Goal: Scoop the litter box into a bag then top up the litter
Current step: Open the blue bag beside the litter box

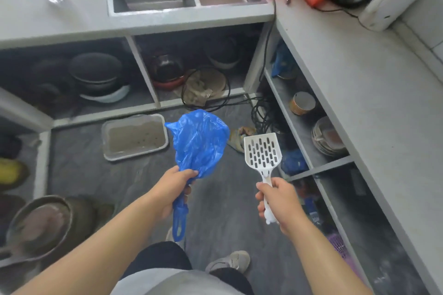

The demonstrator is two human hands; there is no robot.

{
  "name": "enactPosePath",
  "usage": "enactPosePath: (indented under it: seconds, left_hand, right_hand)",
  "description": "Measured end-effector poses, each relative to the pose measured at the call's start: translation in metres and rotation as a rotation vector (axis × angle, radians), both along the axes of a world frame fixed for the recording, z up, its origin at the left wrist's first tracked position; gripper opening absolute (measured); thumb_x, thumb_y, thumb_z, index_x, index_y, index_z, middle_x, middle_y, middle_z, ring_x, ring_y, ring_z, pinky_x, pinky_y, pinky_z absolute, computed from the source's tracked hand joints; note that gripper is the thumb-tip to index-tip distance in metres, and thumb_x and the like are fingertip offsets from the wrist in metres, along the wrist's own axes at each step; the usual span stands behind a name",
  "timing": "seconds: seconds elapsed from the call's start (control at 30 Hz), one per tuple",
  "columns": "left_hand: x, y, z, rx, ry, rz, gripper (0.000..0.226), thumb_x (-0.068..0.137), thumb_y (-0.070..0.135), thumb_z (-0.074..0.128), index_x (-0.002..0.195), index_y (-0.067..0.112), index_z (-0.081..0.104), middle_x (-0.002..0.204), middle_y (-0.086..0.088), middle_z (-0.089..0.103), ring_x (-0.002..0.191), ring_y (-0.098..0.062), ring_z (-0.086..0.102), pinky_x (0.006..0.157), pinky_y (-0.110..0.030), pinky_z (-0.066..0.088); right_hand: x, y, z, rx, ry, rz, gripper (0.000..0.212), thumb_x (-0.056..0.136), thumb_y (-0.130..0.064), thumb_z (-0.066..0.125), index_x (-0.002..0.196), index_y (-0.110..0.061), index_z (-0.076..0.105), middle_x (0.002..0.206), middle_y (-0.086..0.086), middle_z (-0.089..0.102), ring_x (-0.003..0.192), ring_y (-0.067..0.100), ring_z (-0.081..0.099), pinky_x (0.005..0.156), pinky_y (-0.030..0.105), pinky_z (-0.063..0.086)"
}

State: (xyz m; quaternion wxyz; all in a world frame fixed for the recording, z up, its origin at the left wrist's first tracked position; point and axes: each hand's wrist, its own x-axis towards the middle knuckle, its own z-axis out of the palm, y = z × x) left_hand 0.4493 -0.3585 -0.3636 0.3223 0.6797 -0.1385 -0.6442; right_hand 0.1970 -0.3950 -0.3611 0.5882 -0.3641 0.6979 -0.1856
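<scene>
My left hand (173, 190) grips crumpled blue plastic bag (200, 141) plus blue plastic handle (178, 220) under it. My right hand (275, 201) grips white slotted plastic scoop (262, 151) by handle, scoop head up. Grey tray-shaped litter box (135, 136) with sandy litter sits on floor, ahead and to left, well apart from both hands. Long side runs left to right. Left hand nearer. I think no scooping done yet; must step close, crouch.
</scene>
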Motion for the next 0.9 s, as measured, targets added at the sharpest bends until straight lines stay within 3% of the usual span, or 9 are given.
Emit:
enactPosePath:
  seconds: [0.4, 0.67, 0.9]
  left_hand:
    - [0.169, 0.008, -0.003, -0.039, 0.018, 0.332, 0.008, 0.093, 0.019, 0.060, 0.099, 0.015, 0.056, 0.074, -0.001, 0.052, 0.052, -0.011, 0.038, 0.051, -0.027, 0.031]
    - [0.228, -0.014, -0.036, 0.050, 0.008, 0.572, 0.006, 0.094, 0.017, 0.058, 0.098, 0.014, 0.056, 0.076, -0.002, 0.053, 0.051, -0.010, 0.039, 0.048, -0.026, 0.033]
    - [0.263, -0.050, -0.068, 0.095, 0.017, 0.749, 0.013, 0.094, 0.016, 0.056, 0.107, 0.012, 0.056, 0.072, 0.000, 0.052, 0.046, -0.009, 0.039, 0.044, -0.024, 0.032]
  right_hand:
    - [0.201, -0.055, 0.021, 0.033, -0.013, 0.298, 0.011, 0.094, -0.014, 0.061, 0.089, -0.005, 0.059, 0.070, 0.009, 0.062, 0.049, 0.021, 0.052, 0.048, 0.032, 0.045]
    - [0.281, -0.121, -0.015, 0.147, -0.007, 0.514, 0.023, 0.096, -0.013, 0.058, 0.107, 0.008, 0.058, 0.073, 0.011, 0.060, 0.051, 0.020, 0.052, 0.047, 0.030, 0.046]
    - [0.340, -0.189, -0.059, 0.239, 0.050, 0.646, 0.007, 0.095, -0.009, 0.055, 0.091, -0.004, 0.058, 0.068, 0.010, 0.058, 0.048, 0.021, 0.049, 0.045, 0.028, 0.043]
